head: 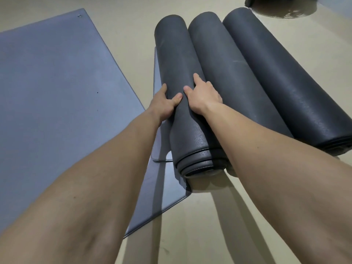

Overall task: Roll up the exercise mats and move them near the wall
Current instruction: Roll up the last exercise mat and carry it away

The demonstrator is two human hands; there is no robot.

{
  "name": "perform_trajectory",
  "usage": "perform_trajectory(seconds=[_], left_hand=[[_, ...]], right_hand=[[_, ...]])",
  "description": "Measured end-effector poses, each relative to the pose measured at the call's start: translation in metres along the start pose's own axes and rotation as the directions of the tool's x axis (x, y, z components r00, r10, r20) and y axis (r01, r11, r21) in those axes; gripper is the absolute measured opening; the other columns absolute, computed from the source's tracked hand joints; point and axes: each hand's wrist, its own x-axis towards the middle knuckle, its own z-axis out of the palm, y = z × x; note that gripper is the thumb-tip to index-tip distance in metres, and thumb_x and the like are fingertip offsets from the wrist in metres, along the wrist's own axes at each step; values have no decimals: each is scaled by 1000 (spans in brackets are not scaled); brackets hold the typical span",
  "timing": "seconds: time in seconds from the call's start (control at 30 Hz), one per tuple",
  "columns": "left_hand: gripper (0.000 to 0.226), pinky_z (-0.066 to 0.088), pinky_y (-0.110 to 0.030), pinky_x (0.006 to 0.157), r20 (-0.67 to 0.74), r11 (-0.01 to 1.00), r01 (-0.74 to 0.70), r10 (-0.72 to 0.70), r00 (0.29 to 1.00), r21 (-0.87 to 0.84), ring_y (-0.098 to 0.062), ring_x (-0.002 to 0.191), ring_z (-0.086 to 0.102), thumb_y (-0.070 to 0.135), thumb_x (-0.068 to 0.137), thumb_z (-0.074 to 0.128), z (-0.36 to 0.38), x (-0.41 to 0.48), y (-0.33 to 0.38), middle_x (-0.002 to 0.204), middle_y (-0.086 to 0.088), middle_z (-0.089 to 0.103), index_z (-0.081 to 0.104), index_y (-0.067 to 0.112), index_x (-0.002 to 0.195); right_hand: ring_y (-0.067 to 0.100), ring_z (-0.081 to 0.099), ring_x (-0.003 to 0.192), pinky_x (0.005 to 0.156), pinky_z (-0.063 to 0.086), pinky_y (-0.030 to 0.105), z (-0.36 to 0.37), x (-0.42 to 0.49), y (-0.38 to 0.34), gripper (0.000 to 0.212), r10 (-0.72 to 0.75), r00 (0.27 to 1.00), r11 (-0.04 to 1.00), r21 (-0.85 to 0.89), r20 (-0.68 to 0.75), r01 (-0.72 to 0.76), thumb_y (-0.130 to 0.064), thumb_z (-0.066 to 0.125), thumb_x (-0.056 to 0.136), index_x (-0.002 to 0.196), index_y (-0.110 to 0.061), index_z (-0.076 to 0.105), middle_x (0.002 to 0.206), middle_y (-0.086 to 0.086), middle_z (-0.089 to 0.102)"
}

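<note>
Three dark grey rolled mats lie side by side on the beige floor. My left hand [165,103] grips the left side of the nearest rolled mat [177,60], thumb on top. My right hand [203,96] grips its right side, fingers tucked into the gap against the middle rolled mat [230,69]. The third rolled mat [282,73] lies at the far right. A short flat tail [158,197] of the nearest mat still lies unrolled under my left forearm. A blue-grey mat [57,103] lies flat on the left.
A dark object on a shiny round patch of floor [285,8] sits at the top right. Bare beige floor [129,29] separates the flat mat from the rolls and continues in front of them.
</note>
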Motion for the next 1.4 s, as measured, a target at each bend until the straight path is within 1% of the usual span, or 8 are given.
perform_trajectory(seconds=[0.23,0.33,0.5,0.67,0.8,1.0,1.23,1.4], left_hand=[[77,30,-36,122,-49,968,-11,24,998,251,-22,149,36,45,101,60,7,-16,9,164,0,36,21,23,163],[64,30,-31,119,69,885,-71,45,997,459,-18,146,42,39,102,60,-16,-54,13,160,2,43,34,27,159],[72,43,-36,107,304,480,-203,-142,942,854,-21,136,47,55,93,61,-97,-185,-45,156,3,45,36,31,156],[115,28,-46,123,238,201,-173,-365,900,964,-30,157,5,82,75,54,-181,-304,-146,172,0,-9,-1,31,162],[102,42,-55,112,264,206,-220,-215,940,953,-41,154,18,79,79,50,-205,-351,-187,171,-10,9,10,28,159],[68,45,-52,110,220,247,-156,-256,941,956,-43,153,14,39,97,53,-210,-374,-187,169,-15,3,18,19,152],[78,49,-50,106,228,270,-165,-222,948,948,-41,150,30,32,88,-8,-259,-409,-203,169,-17,17,20,10,158],[35,47,-39,84,-67,405,88,-67,996,910,-28,108,63,25,111,31,-285,-415,-193,131,-8,65,48,20,141]], right_hand=[[35,55,118,80,38,40,7,-9,-2,29,-201,963,950,-277,-181,146,-35,42,108,132,-30,56,131,10,52],[35,54,119,96,39,45,11,-33,-15,22,-317,933,823,-537,-170,182,-21,53,98,116,-21,66,128,10,58],[31,52,126,109,36,47,71,-132,-25,39,-613,758,584,-517,225,626,-40,47,100,130,-23,64,139,7,58],[34,43,121,97,43,50,145,-218,-3,82,-569,497,365,-340,655,867,-76,60,78,138,-23,43,136,10,45],[39,38,128,100,39,53,166,-233,13,81,-634,500,302,-406,589,862,-76,49,88,147,-22,33,145,13,38],[39,61,95,73,55,48,190,-251,16,57,-860,342,175,-411,379,895,-52,32,107,123,-6,62,118,17,62],[27,60,59,45,38,30,218,-281,-50,43,-889,405,302,-391,215,870,-45,39,100,78,-18,64,71,1,63],[29,56,46,46,27,29,199,-263,-91,43,-943,313,247,-392,112,886,-43,41,101,74,-16,60,60,4,59]])
